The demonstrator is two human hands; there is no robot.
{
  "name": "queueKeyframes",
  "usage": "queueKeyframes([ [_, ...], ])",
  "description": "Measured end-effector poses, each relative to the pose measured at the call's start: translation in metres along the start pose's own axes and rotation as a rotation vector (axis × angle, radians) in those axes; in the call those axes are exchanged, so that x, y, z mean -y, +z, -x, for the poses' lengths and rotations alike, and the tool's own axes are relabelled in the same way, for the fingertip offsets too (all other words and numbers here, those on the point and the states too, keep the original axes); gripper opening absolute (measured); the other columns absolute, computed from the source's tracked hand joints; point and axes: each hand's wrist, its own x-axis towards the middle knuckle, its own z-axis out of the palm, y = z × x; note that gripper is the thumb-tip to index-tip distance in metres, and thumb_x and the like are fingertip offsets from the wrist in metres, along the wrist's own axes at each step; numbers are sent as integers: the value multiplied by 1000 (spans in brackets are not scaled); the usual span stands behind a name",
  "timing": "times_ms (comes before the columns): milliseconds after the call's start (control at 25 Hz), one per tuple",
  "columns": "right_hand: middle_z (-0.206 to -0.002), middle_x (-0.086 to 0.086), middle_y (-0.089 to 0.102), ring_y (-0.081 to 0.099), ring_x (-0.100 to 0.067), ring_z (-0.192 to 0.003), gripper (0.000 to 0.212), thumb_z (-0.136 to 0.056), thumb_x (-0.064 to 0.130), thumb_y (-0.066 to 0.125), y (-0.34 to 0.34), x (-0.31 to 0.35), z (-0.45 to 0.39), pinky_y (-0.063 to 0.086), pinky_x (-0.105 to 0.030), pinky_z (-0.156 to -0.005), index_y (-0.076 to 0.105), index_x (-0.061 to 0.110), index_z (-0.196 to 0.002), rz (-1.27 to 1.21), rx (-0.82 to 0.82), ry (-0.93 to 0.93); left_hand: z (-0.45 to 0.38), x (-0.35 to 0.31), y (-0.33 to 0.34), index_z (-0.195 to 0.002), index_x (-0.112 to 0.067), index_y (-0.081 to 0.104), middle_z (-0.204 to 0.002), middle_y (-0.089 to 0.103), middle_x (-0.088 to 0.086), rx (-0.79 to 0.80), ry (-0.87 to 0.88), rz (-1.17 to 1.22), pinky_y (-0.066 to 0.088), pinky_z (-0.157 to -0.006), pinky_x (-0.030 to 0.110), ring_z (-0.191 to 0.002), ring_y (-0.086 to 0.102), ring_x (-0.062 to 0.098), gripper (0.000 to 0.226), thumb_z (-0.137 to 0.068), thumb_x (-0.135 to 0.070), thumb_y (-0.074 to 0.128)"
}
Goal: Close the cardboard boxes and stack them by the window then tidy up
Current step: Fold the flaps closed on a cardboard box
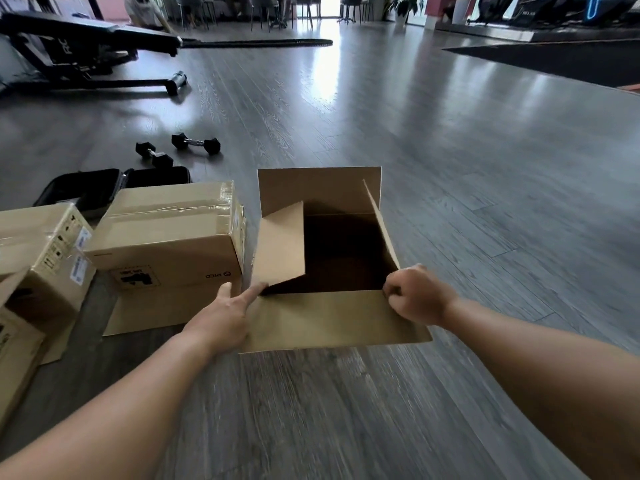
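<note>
An open cardboard box (332,317) stands on the grey wood floor in front of me, its four flaps up or folded outward and its inside dark and empty. My left hand (225,317) lies with straight fingers against the box's near-left corner, the fingertips touching the left flap. My right hand (419,294) has curled fingers that pinch the near-right corner where the near flap meets the right flap. Left of the open box sits a taped, closed box (169,237) on top of a flattened flap. Two more boxes (41,258) lie at the far left.
Two black dumbbells (195,143) lie on the floor behind the boxes, beside an open black case (86,188). A black weight bench (90,46) stands at the back left. Chairs and a plant are at the far end. Dark mats lie at the back right.
</note>
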Motion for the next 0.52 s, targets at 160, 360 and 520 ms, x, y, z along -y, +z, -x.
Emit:
queueKeyframes([
  [160,-50,3,50,44,-10,-49,29,-76,2,55,-5,-9,-6,27,-14,-63,48,19,-52,-98,-62,11,-4,-1,4,-147,-65,9,-166,-1,10,21,24,-67,59,-79,40,-117,58,35,96,-86,6,31],
  [360,-116,11,60,52,-16,-109,51,-85,-7,50,10,-28,-12,47,-30,-93,71,24,-119,-27,6,-54,-16,13,5,-148,-60,22,-167,0,-13,4,133,-29,41,-109,38,-147,31,23,78,-94,-3,31],
  [520,-154,26,35,29,-19,-139,54,-102,15,47,8,-54,-16,37,-43,-112,50,55,-138,168,157,-49,-18,19,3,-149,-54,31,-165,5,-19,14,193,46,24,-120,31,-150,22,13,71,-98,-4,33],
])
